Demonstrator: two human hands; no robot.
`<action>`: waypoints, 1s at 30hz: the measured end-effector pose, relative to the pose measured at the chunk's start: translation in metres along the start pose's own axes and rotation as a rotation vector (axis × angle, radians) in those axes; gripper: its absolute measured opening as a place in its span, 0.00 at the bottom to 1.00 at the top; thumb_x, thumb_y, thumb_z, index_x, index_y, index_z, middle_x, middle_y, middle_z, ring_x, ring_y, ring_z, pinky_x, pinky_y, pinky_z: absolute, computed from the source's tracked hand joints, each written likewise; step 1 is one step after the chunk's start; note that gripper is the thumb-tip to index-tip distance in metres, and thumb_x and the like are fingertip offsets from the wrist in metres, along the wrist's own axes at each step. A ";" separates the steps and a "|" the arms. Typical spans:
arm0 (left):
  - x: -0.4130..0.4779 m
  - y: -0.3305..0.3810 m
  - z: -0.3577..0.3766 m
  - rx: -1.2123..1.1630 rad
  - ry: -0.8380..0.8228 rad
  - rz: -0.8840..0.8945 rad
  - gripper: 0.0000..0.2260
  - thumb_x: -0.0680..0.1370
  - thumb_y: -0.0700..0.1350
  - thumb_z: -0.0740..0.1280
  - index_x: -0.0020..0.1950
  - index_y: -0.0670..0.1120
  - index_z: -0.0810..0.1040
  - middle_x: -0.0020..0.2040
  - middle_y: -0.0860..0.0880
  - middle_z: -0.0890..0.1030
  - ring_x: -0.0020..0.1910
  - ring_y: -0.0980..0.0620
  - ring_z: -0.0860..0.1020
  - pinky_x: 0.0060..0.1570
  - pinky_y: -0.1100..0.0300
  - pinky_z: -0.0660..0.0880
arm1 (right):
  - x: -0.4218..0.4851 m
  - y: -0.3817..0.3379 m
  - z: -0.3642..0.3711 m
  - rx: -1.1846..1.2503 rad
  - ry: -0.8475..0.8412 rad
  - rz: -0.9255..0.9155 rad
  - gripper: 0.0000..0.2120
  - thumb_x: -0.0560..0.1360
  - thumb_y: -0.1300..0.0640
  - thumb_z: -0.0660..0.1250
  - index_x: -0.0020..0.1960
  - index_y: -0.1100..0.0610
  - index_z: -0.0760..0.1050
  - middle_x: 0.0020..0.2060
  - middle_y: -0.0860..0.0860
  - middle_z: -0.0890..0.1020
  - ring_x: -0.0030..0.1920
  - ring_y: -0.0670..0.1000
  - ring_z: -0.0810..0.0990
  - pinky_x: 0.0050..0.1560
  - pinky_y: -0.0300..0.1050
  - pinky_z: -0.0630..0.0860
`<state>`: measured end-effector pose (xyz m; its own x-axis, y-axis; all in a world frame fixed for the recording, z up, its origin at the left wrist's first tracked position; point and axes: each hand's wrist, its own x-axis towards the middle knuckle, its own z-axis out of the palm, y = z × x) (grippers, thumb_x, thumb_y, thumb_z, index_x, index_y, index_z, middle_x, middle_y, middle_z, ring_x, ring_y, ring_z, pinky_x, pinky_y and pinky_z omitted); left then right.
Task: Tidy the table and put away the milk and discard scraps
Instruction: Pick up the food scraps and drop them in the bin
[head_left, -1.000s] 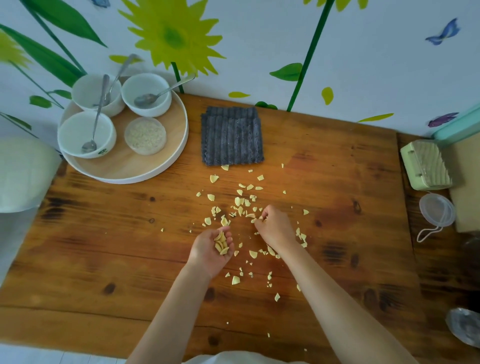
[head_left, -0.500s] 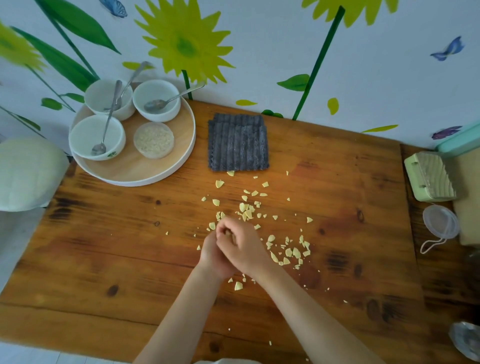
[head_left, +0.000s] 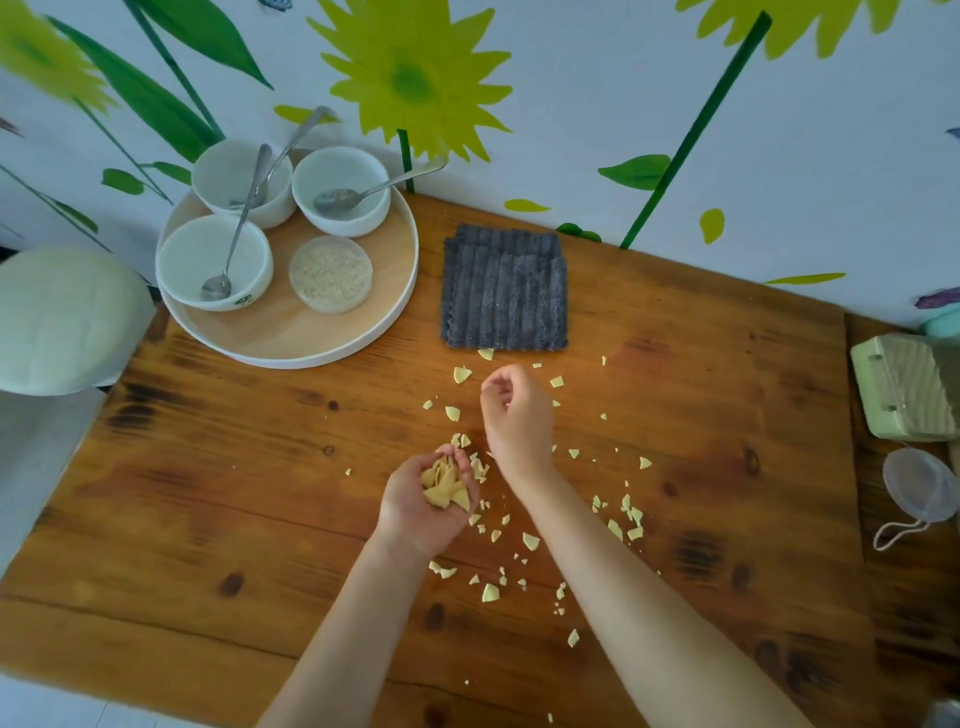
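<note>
The left hand lies palm up just above the table, fingers cupped round a small heap of pale yellow scraps. More of them are strewn over the wood all round both wrists: a loose cluster right of the right forearm, a trail toward the near edge, and a few chips farther back, up to the front hem of the cloth.

The right hand hovers beyond the left one, back of the hand toward me, fingers curled loosely inward. From here I cannot tell whether they pinch a chip or nothing; the palm side is hidden.

The cloth, grey, ribbed and folded square, lies flat near the flowered wall. To its left sits a round tray with three white bowls, a spoon standing in each, and a small clear tub of pale grains between them.

Off the table's left end is a pale green cushion. At the right end stands a light green box, and just in front of it lies a small mesh strainer with a cord loop.
</note>
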<state>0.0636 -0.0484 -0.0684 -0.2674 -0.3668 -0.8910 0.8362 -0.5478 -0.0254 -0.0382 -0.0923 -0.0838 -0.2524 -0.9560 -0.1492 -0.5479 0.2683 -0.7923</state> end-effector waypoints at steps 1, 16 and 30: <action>-0.001 0.003 -0.001 -0.016 0.022 -0.022 0.12 0.79 0.40 0.54 0.41 0.42 0.75 0.32 0.46 0.77 0.33 0.53 0.74 0.29 0.64 0.74 | 0.011 0.003 0.004 -0.067 -0.008 0.057 0.06 0.77 0.56 0.63 0.50 0.58 0.75 0.41 0.49 0.78 0.42 0.47 0.76 0.43 0.41 0.76; 0.008 0.022 -0.009 -0.080 0.013 -0.008 0.10 0.78 0.40 0.55 0.42 0.42 0.74 0.35 0.47 0.76 0.33 0.54 0.73 0.32 0.64 0.73 | 0.023 0.006 0.036 -0.221 0.061 0.180 0.08 0.76 0.52 0.64 0.49 0.57 0.74 0.40 0.46 0.74 0.42 0.47 0.73 0.37 0.38 0.67; 0.007 0.022 -0.009 -0.094 0.008 0.002 0.10 0.78 0.40 0.55 0.42 0.42 0.74 0.36 0.47 0.75 0.33 0.54 0.72 0.27 0.65 0.73 | 0.056 -0.018 0.037 -0.149 0.191 0.545 0.17 0.75 0.47 0.66 0.56 0.57 0.71 0.48 0.52 0.80 0.48 0.52 0.79 0.39 0.43 0.68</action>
<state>0.0846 -0.0568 -0.0797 -0.2621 -0.3617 -0.8947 0.8782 -0.4738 -0.0657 -0.0133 -0.1552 -0.0997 -0.6600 -0.6414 -0.3911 -0.4016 0.7413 -0.5378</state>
